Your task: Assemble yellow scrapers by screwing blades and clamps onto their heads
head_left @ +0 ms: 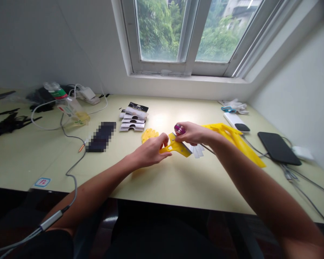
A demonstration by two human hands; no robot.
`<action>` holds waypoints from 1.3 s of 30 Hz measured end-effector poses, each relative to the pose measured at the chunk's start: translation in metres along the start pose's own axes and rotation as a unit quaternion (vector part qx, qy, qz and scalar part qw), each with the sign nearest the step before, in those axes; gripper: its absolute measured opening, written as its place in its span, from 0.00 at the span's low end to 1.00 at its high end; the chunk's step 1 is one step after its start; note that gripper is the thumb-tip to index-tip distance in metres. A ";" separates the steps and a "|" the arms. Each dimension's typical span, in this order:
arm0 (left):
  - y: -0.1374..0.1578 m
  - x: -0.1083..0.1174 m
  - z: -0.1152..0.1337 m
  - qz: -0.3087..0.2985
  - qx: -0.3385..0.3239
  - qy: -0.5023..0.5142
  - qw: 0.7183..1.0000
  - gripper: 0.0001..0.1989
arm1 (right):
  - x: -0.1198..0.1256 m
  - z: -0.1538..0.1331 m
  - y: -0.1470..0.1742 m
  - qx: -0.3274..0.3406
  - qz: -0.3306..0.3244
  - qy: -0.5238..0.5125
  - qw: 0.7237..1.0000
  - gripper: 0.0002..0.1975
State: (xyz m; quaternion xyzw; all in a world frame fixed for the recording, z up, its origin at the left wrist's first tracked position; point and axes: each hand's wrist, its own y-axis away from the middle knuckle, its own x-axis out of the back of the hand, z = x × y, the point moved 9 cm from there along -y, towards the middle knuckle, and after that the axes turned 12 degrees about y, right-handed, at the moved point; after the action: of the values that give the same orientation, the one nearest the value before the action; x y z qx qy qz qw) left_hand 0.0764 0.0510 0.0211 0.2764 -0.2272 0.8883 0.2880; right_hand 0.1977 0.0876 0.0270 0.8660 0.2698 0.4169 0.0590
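Observation:
My left hand (152, 149) is closed around the handle of a yellow scraper (181, 148), held above the table with its wide head pointing right. Small screws show on that head. In my closed right hand (190, 132) is a short tool with a purple, shiny handle (179, 128), apparently a stubby screwdriver. Its tip is hidden by my fingers, close to the scraper's head. Several flat grey blades (197, 151) lie on the table just beyond the scraper. Yellow plastic pieces (149, 134) with small dark dots are heaped behind my left hand.
More yellow scraper parts (232, 136) lie to the right of my right wrist. Black-and-white packaging sleeves (134, 117) are stacked behind. A plastic bottle (72, 108) and a cable (70, 169) are on the left. A black phone-like slab (279, 148) and white gloves (236, 106) sit at right.

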 end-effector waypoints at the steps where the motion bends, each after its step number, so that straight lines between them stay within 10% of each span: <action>1: 0.000 0.000 0.000 -0.001 0.000 0.001 1.000 0.15 | -0.001 0.000 -0.001 0.003 -0.002 -0.018 1.000 0.13; 13: 0.003 -0.001 -0.003 -0.001 0.017 0.057 0.998 0.19 | 0.004 -0.002 0.007 -0.004 0.020 -0.068 0.997 0.11; 22: 0.003 -0.002 0.003 -0.018 0.001 0.020 1.000 0.26 | 0.014 -0.007 0.024 0.006 0.077 0.131 0.988 0.08; 26: 0.006 -0.007 0.007 -0.059 -0.015 -0.022 0.998 0.23 | 0.049 -0.024 0.056 0.032 0.250 0.156 0.955 0.14; 31: 0.016 -0.036 0.014 -0.172 -0.070 -0.113 0.976 0.18 | 0.084 -0.056 0.120 0.167 0.401 -0.141 0.890 0.15; 39: 0.020 -0.053 0.020 -0.178 -0.129 -0.222 0.950 0.16 | 0.067 -0.046 0.125 0.263 0.443 -0.378 0.769 0.16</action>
State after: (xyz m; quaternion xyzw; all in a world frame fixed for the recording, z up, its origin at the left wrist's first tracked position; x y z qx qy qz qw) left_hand 0.1071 0.0050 -0.0022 0.4631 -0.3449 0.7017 0.4174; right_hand 0.2497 0.0111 0.1437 0.9587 -0.0889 -0.0521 -0.2653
